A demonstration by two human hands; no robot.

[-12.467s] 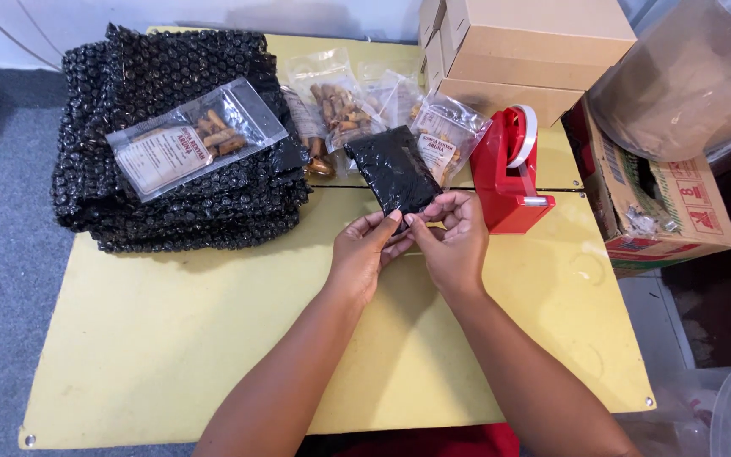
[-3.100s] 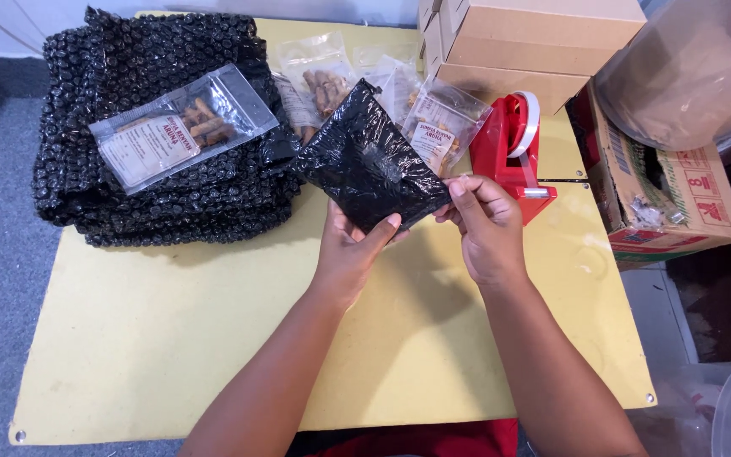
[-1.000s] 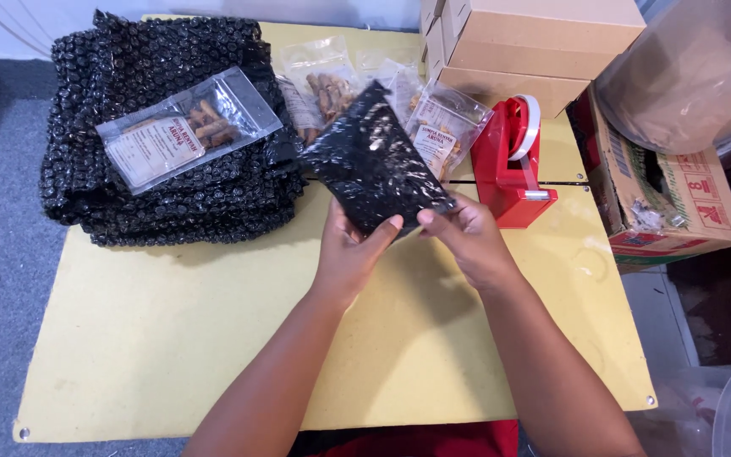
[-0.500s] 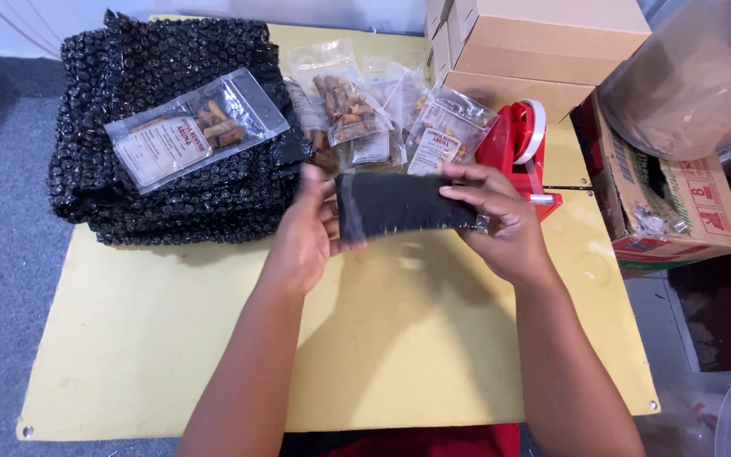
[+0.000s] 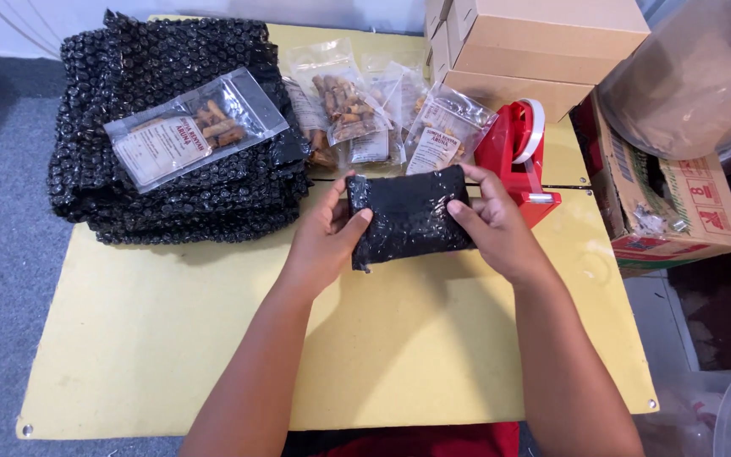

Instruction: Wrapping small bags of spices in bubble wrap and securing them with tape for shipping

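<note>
Black bubble-wrap parcel (image 5: 409,218), centre frame, above yellow table (image 5: 171,338).
Left hand (image 5: 327,237) and right hand (image 5: 492,224) pinch its ends.

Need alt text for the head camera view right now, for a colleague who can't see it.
Both hands, left hand and right hand, hold a folded black bubble-wrap packet above a yellow table. Behind it lie a stack of black bubble wrap, clear snack pouches and a red tape dispenser.
</note>
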